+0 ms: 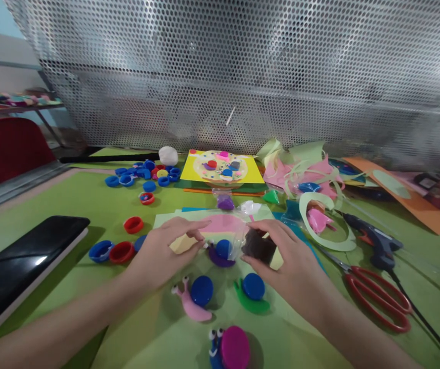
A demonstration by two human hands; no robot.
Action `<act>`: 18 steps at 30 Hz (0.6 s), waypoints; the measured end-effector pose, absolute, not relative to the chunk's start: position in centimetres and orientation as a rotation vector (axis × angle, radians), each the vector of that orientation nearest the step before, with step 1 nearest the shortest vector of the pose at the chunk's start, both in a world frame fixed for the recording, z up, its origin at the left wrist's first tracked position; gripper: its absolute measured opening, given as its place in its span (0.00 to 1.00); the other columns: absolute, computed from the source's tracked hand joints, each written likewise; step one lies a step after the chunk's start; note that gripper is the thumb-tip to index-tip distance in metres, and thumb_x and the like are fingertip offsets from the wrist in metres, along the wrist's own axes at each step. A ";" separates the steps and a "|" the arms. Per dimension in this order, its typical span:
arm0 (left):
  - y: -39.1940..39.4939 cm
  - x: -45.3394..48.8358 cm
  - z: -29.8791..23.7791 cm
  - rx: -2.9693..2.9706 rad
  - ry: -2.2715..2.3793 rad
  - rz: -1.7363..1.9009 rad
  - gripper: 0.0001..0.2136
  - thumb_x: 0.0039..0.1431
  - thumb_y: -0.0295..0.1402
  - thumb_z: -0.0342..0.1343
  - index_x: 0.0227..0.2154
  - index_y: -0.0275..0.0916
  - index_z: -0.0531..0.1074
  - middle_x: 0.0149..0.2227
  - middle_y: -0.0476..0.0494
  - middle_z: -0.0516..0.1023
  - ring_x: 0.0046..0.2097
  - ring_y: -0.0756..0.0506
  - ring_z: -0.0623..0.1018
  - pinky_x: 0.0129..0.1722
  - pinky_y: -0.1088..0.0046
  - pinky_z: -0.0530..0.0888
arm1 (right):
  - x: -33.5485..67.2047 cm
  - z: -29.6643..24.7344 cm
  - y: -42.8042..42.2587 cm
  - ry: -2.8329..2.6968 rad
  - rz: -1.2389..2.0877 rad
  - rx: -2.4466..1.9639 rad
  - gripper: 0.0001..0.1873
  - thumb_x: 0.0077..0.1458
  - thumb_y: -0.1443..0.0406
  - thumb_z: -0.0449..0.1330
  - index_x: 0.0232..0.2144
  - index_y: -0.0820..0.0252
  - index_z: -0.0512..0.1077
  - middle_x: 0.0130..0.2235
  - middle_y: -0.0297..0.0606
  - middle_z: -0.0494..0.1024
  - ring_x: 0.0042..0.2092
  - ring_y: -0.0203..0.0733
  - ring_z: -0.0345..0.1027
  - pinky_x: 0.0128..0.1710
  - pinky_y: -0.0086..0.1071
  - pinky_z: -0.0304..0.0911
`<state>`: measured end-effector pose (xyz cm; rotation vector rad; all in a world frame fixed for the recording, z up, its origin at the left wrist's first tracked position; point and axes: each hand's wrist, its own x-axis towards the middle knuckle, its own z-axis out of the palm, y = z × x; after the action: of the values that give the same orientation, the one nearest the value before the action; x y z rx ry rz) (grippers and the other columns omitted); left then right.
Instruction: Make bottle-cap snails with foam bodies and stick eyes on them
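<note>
My right hand (287,253) grips a small clear plastic bag with a lump of dark clay (259,247) in it. My left hand (174,248) is closed in a pinch beside the eyes of a purple clay snail (220,259) with a blue bottle-cap shell; anything between its fingertips is too small to make out. Nearer me lie a pink clay snail (196,307) and a green clay snail (256,303), both with blue cap shells. A blue snail with a magenta cap (235,347) is closest. Behind my hands is pink and pale paper (220,223).
Red and blue bottle caps (122,252) and a phone (27,266) lie at left. Scissors (377,297), a glue gun (376,238) and paper scraps (300,171) are at right. A yellow card with snails (254,174) stands before a perforated metal panel (220,72).
</note>
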<state>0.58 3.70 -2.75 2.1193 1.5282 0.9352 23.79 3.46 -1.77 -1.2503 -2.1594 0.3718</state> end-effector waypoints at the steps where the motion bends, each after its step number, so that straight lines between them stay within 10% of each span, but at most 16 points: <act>1: 3.7 0.5 -2.9 2.142 1.521 0.927 0.16 0.53 0.29 0.54 0.46 0.46 0.72 0.33 0.50 0.79 0.37 0.46 0.76 0.41 0.70 0.71 | 23.8 -1.7 3.4 -2.162 0.375 -1.253 0.17 0.53 0.64 0.58 0.46 0.52 0.62 0.47 0.39 0.71 0.47 0.44 0.67 0.44 0.40 0.66; 18: 4.3 0.7 -3.2 2.114 1.649 0.820 0.18 0.52 0.34 0.56 0.48 0.45 0.71 0.34 0.50 0.79 0.36 0.44 0.77 0.39 0.69 0.73 | 23.7 -1.6 3.6 -2.199 0.411 -1.315 0.18 0.53 0.64 0.59 0.46 0.54 0.62 0.47 0.39 0.70 0.49 0.45 0.65 0.45 0.42 0.66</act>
<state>0.68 4.25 -3.21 2.1145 1.6494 0.8199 23.72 3.59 -1.60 -1.3152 -2.1988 0.4110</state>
